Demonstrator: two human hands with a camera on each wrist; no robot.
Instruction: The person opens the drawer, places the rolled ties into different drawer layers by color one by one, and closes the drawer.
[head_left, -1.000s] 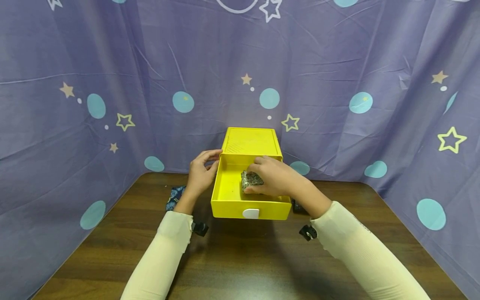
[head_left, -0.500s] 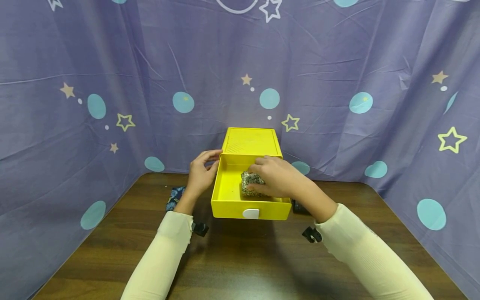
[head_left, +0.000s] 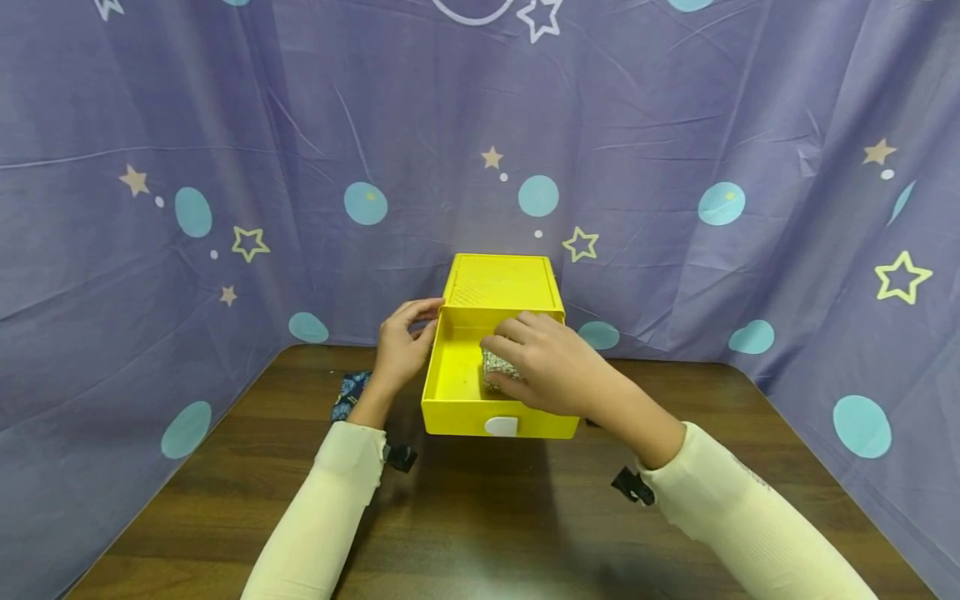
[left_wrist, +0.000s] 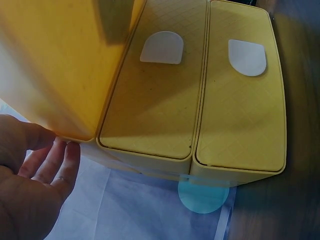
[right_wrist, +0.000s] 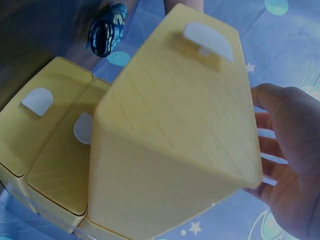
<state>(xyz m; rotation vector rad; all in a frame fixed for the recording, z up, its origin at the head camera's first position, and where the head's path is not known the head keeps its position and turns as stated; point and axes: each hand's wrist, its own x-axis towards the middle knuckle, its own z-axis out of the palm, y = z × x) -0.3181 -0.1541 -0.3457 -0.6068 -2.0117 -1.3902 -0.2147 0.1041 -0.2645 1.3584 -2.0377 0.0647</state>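
A yellow drawer cabinet [head_left: 504, 279] stands on the table with its top drawer [head_left: 453, 419] pulled out. Inside that drawer lies a small speckled black-and-white item [head_left: 497, 372], partly covered by my right hand [head_left: 551, 362]. This hand hovers over the item with its fingers relaxed; in the right wrist view the fingers are spread apart beyond the drawer rim. My left hand [head_left: 402, 346] touches the cabinet's left front corner with its fingertips, thumb near the drawer side. In the left wrist view, the left fingers [left_wrist: 50, 167] rest along the yellow side wall.
Two lower drawers [left_wrist: 150, 100] are closed, each with a white tab handle [left_wrist: 163, 47]. A blue patterned cloth item [head_left: 349, 396] lies left of the cabinet. A dark object, mostly hidden, is at its right. A purple curtain [head_left: 637, 125] hangs behind the table.
My right thumb and fingers have come away from the speckled item, and the hand has shifted slightly toward me. The item remains in the drawer. My left hand has stayed in place.
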